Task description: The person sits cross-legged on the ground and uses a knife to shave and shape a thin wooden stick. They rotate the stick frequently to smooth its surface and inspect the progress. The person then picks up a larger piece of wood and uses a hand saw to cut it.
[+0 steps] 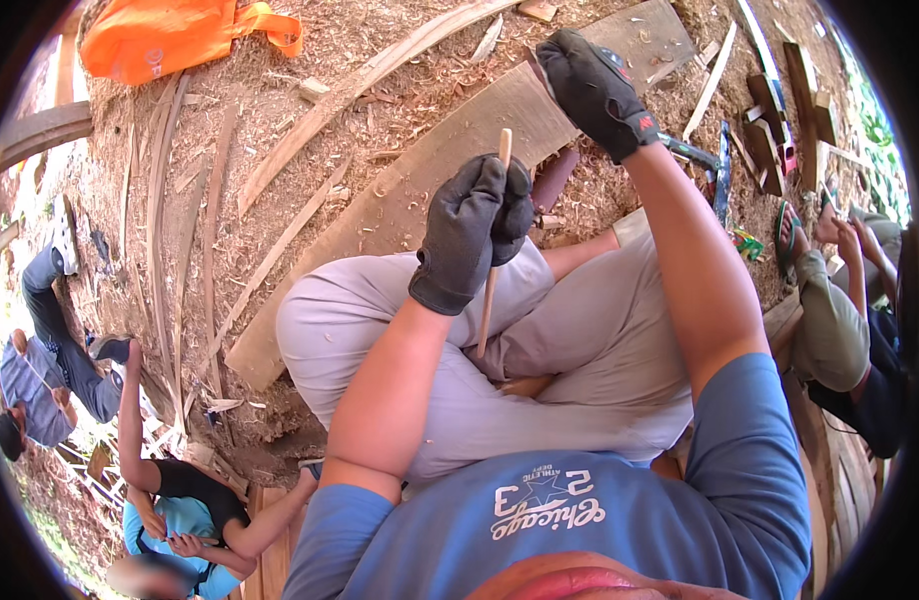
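Note:
My left hand (475,220), in a black work glove, is closed around a thin, pale wooden stick (488,305). The stick stands nearly upright, its rounded top poking out above the fingers and its lower end reaching down over my crossed legs. Farther off to the right, my right hand (595,95), also gloved in black, is curled above a long wooden plank (430,150). A thin greyish edge shows beside its fingers; what it grips is mostly hidden. Between the hands, near the plank's edge, lies a reddish-brown rounded piece (555,180).
Wood shavings and long strips (310,130) cover the ground. An orange bag (170,40) lies at the far left. Tools with dark blades (723,175) and wooden blocks (770,130) are at the right. Other people sit at lower left (190,520) and right (840,310).

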Demonstrator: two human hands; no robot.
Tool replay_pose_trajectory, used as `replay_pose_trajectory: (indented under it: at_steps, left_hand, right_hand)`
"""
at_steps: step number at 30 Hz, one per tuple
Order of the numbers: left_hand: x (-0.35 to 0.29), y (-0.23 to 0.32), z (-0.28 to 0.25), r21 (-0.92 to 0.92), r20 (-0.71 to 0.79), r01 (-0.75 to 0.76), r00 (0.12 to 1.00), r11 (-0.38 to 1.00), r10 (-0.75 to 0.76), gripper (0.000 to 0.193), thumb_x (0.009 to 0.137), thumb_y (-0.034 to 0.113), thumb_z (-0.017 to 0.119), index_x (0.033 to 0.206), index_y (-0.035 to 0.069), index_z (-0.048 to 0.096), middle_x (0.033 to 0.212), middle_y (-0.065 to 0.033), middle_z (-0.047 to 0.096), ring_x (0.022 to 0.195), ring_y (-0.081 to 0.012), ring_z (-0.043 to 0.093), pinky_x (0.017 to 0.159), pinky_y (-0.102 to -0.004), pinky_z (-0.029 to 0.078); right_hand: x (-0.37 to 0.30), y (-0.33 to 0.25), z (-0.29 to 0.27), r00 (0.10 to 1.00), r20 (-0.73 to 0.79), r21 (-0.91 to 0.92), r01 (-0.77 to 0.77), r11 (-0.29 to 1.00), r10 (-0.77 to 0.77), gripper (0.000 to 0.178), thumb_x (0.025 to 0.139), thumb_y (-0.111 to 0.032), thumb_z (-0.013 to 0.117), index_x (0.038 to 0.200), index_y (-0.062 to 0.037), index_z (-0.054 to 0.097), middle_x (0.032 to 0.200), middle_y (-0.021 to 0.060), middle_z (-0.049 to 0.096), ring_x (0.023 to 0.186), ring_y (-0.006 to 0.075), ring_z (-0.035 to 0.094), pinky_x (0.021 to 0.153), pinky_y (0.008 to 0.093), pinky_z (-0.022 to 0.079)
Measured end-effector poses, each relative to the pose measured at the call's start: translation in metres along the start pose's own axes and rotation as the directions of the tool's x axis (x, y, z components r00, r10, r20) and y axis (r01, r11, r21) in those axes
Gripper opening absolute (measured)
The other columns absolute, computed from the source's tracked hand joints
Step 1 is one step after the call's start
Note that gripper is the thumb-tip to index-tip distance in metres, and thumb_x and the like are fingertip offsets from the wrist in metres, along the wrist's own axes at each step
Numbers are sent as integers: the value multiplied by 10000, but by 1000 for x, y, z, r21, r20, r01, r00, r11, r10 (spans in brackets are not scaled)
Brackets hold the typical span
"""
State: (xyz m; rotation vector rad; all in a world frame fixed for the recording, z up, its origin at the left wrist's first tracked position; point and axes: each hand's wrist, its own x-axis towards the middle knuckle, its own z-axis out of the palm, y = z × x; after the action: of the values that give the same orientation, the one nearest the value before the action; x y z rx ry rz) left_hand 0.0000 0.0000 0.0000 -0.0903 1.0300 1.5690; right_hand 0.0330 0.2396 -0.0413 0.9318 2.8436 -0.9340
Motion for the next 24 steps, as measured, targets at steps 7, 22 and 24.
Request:
replay_pose_trajectory:
  at_steps: [7, 22, 24]
  left_hand:
    - [2, -7, 8, 105, -111, 25, 994, 994, -14, 256, 1128, 303, 529, 1104, 80, 654, 710, 15, 555, 510, -33, 391, 445, -212, 274]
    - [4, -9, 13, 179, -223, 52, 975, 982, -11, 175, 1087, 173, 597, 1148, 30, 676, 740, -40, 692, 476, -28, 451, 426, -209, 314]
    - [6, -7, 15, 191, -238, 45, 971, 980, 2, 176, 1088, 175, 594, 1146, 28, 675, 737, -41, 691, 476, -28, 451, 426, -211, 315]
  right_hand:
    - [-40, -59, -7, 943, 61, 116, 319, 941, -327, 124, 1024, -189, 614, 1067, -74, 627, 865, 187, 701, 821, 365, 722, 724, 449, 557]
    - [-15, -14, 6, 981, 31, 24, 191, 981, -191, 158, 1001, -210, 633, 1028, -55, 630, 860, 209, 699, 788, 425, 684, 703, 484, 540]
    - [-7, -3, -4, 957, -103, -87, 264, 961, -272, 132, 1009, -198, 639, 1011, -66, 633, 831, 217, 700, 753, 406, 699, 680, 481, 543]
